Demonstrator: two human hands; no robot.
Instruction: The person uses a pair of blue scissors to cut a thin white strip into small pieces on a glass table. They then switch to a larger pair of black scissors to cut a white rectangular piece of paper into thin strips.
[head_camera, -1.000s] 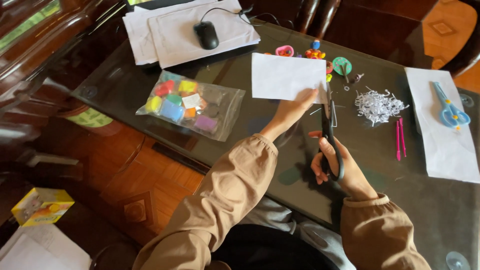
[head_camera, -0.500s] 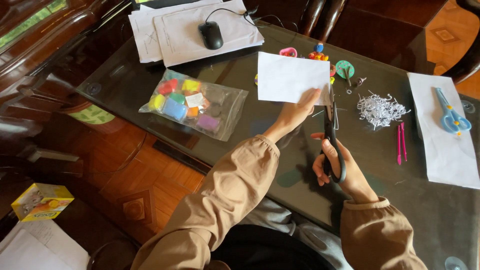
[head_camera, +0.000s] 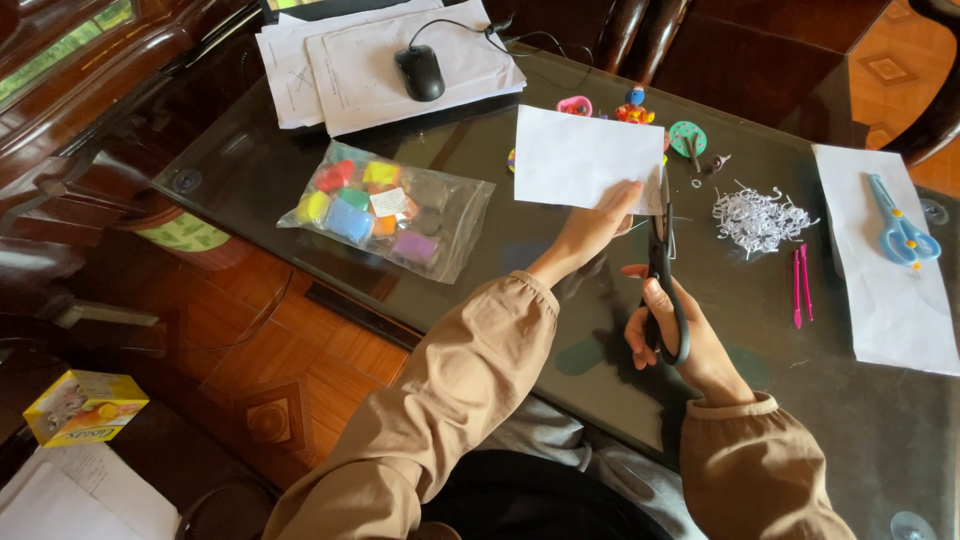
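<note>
At frame centre, the left hand pinches the white paper (lower right corner); the right hand grips black scissors, blades at the paper's edge.

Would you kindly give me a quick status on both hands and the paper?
Left hand grips white paper at its lower right edge. Right hand holds black scissors, blades at that edge. Shredded paper pile lies right of the blades, apart.

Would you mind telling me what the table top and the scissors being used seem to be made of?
The table top looks like dark glass: glossy, with the floor showing through. The scissors in the right hand seem to have black plastic handles and slim metal blades, though the blades are too small to be sure.
</note>
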